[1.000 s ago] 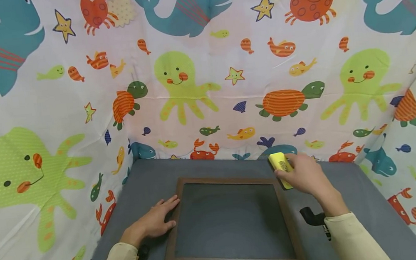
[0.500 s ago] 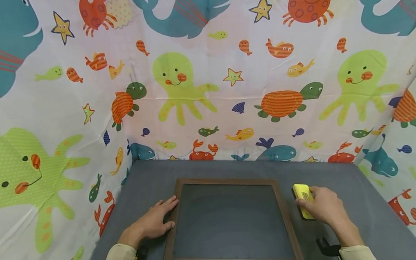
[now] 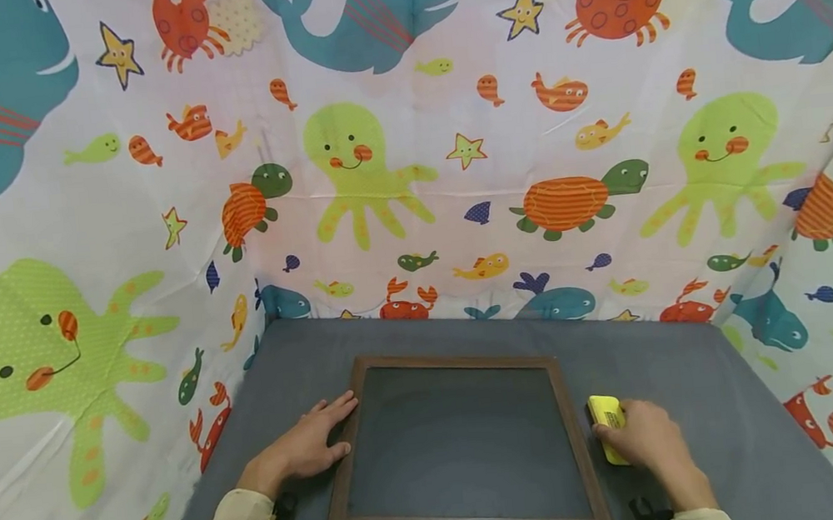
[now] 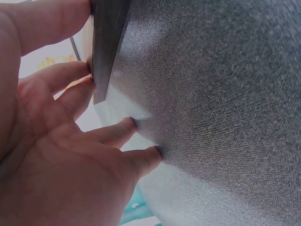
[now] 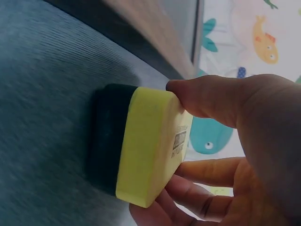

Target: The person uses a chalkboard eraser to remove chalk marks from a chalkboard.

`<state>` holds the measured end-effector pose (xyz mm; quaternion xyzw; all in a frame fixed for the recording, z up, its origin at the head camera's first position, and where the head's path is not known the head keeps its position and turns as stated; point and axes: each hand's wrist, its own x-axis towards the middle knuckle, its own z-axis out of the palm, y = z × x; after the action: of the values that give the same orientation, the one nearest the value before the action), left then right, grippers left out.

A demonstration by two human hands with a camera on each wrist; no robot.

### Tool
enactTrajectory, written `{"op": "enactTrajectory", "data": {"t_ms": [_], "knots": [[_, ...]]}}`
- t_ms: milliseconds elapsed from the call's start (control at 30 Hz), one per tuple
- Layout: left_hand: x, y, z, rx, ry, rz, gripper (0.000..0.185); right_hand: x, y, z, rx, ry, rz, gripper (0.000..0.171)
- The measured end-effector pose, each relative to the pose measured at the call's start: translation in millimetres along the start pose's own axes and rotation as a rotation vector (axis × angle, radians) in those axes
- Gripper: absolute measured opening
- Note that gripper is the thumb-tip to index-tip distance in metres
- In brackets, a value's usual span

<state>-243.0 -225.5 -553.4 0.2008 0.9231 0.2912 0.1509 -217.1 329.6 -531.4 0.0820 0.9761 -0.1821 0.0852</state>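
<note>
Board (image 3: 464, 444): dark slate in a brown wooden frame, lying flat at the middle of the grey table (image 3: 667, 361), its near edge toward the person.

Left hand (image 3: 306, 446): lies palm down on the table against the board's left frame edge. Fingers straight and spread, gripping nothing. In the left wrist view the fingertips (image 4: 141, 127) press on the grey cloth, and the thumb and upper fingers touch the frame edge (image 4: 106, 47).

Right hand (image 3: 647, 434): holds the eraser (image 3: 607, 417) just beside the board's right frame edge, apart from the frame. In the right wrist view the thumb (image 5: 211, 96) lies over the top of the yellow body and the other fingers curl round it from below, a firm grip.

Eraser (image 5: 146, 146): yellow block with a small printed label on its back and a black felt pad. The pad rests on the table cloth, to the right of the board, near the lower right corner of the frame.

Sleeves: cream, one on each forearm, at the bottom of the head view.

Wrist strap (image 3: 648, 514): black, partly visible by the right sleeve.

Backdrop (image 3: 408, 169): white cloth printed with whales, octopuses, crabs, turtles, fish and starfish, hung round three sides of the table.
</note>
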Motion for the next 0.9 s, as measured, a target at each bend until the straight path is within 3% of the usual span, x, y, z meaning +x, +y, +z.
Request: {"op": "enactTrajectory", "data": {"t_ms": [633,900], "knots": [[-6.9,0.8,-4.7,0.004,0.0,-0.016,0.075,-5.4,-9.2,7.2,-0.014,0.029,-0.003,0.076],[-6.4,8.8,-4.8,0.03,-0.023,-0.034,0.072,-7.8,-2.0,-2.7,-0.047,0.063,0.011,0.093]]}}
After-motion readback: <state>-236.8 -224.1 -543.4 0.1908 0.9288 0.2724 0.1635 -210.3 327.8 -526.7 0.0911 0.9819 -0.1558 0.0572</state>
